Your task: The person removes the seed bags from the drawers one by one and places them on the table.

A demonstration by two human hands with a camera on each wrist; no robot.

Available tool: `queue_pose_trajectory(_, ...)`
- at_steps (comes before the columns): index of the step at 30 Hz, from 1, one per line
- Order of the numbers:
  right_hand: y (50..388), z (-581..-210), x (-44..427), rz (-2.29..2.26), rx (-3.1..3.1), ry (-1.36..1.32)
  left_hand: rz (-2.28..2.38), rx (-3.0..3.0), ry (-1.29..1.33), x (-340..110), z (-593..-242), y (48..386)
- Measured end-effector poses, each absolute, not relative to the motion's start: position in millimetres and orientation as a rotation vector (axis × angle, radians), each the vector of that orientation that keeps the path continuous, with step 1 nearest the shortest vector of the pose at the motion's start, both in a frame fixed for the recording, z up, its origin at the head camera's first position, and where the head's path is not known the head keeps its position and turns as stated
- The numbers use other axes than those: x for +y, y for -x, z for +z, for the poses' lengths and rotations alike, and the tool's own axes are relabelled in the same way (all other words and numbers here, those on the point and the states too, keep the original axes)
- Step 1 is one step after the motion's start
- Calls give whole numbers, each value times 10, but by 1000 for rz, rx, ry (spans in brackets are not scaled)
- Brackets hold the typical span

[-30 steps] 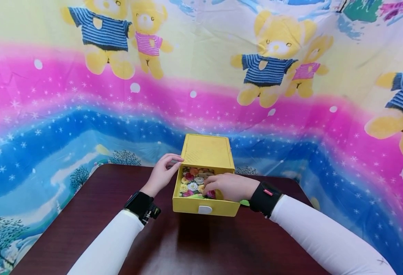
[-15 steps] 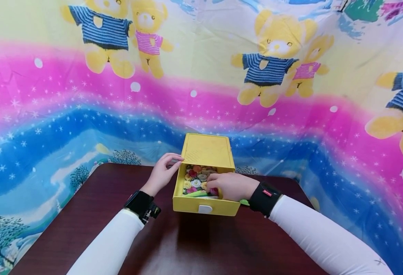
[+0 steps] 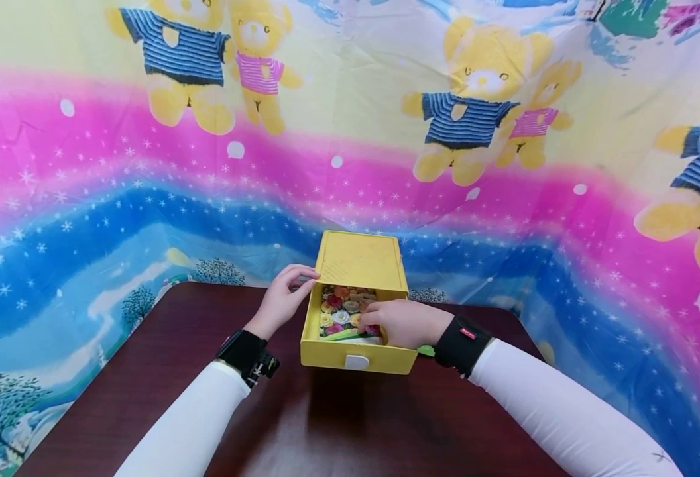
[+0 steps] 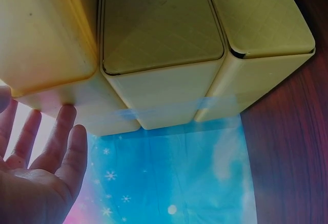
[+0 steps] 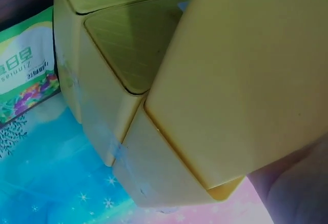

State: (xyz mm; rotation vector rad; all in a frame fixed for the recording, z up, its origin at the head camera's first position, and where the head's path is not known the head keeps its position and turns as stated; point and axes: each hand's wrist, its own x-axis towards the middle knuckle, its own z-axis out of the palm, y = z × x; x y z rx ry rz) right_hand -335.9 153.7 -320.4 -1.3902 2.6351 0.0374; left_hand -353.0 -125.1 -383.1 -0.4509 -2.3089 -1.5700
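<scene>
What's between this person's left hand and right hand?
The head view shows it: part of the open yellow drawer and the flower-patterned packet inside it lie between the left hand and the right hand.

Shows yellow, faintly latticed, on the drawer unit (image 3: 360, 260) at the left fingers (image 3: 298, 275); white on the knob (image 3: 356, 362), near side of the right fingers (image 3: 376, 317). Carries red, orange, yellow, pink and white floral print on the packet (image 3: 341, 317) beside them. Reads red-brown on the table (image 3: 445, 417) below, black on the wristbands (image 3: 461, 347) behind. Displays snowflakes (image 3: 66, 226) and striped-shirted bears (image 3: 463, 119) on the pink, blue and cream backdrop (image 3: 302, 179) beyond.
</scene>
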Motion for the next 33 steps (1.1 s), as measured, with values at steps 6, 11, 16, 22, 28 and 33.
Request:
queue_pose_trajectory(6,3359,-3161,1548,-86,2593,1307,-1564,-2302,455,-1247,-3817,3532)
queue_pose_trajectory(11,3364,-3169,1563,-112,2598,1277,-1564,-2308,451,-1246,-3817,3534)
queue_pose_trajectory(16,3362,-3194,1595,-80,2625,1324,-1557,-2313,448,-1243,-3817,3534)
queue_pose_trajectory(22,3346,-3197,1640,-87,2653,1358,-1562,-2307,452,-1244,-3815,3529)
queue_pose_trajectory(28,3324,-3189,1682,-103,2704,1496,-1570,-2311,455,-1249,-3816,3526)
queue_pose_trajectory(33,3306,-3180,1740,-103,2798,1740,-1571,-2307,464,-1254,-3821,3528)
